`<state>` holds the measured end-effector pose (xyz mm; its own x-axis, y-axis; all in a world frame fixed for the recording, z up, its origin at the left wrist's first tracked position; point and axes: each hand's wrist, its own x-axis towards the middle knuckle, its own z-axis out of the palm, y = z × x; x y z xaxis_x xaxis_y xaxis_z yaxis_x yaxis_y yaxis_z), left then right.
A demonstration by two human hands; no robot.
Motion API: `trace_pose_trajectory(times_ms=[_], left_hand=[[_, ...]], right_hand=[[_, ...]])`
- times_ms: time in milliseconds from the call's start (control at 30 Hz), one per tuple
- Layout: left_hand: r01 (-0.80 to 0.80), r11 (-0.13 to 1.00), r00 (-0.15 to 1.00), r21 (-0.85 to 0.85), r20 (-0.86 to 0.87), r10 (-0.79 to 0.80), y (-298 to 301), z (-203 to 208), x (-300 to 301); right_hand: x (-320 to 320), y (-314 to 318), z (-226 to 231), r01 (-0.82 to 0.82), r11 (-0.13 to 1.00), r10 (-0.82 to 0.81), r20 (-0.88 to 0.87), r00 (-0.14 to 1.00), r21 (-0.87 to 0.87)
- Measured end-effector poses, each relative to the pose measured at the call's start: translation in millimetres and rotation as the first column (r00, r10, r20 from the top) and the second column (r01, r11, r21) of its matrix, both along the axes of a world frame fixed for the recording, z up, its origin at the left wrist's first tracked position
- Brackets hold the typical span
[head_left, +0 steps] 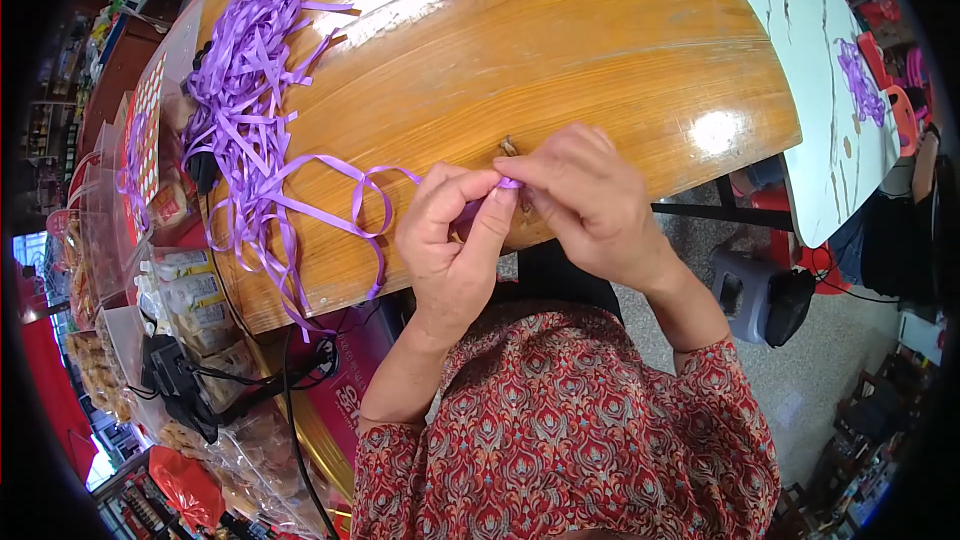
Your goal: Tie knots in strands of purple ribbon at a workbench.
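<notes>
Near the front edge of the wooden table (600,50), my two hands meet over a purple ribbon (510,183). My left hand (450,240) pinches it between thumb and forefinger. Fingertips of my right hand (595,200) press on the same small piece from the other side, its other fingers curled. Whether the ribbon is knotted there is hidden by the fingers. A strand runs from behind my left hand toward a large tangled pile of purple ribbons (245,100) at the table's left. Just beyond my fingers lies a small brown object (508,145), too small to name.
A white marbled table (810,30) at the right carries another bunch of purple ribbon (862,85). Packaged goods (195,305) and black cables (290,420) crowd the left edge. A grey stool (745,290) stands on the floor at right, near another person's arm (925,160).
</notes>
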<state>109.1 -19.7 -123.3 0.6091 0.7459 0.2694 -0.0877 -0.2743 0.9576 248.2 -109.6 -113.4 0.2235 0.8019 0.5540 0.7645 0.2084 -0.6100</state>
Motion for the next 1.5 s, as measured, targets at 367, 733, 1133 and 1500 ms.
trace_pose_trajectory(times_ms=[367, 733, 1133, 1500], left_hand=[[0.131, 0.837, 0.944, -0.531, -0.191, -0.269, 26.4, 7.7, -7.7], [0.010, 0.906, 0.998, -0.424, -0.056, -0.038, 15.2, 4.5, -2.6], [0.030, 0.951, 0.998, -0.309, -0.035, -0.043, 10.4, 1.1, -8.4], [0.172, 0.755, 0.973, -0.633, 0.228, -0.030, 6.8, -2.4, -10.4]], right_hand=[[38.3, 21.7, 11.4, -0.381, 0.910, 0.216, 0.595, 0.774, 0.165], [13.7, 7.4, -6.9, -0.080, 0.984, 0.074, 0.040, 0.996, 0.161], [-7.9, 20.2, -9.8, 0.016, 0.981, 0.030, -0.232, 0.972, 0.193], [-22.7, 20.1, -17.5, -0.168, 0.983, 0.104, -0.974, 0.200, 0.071]])
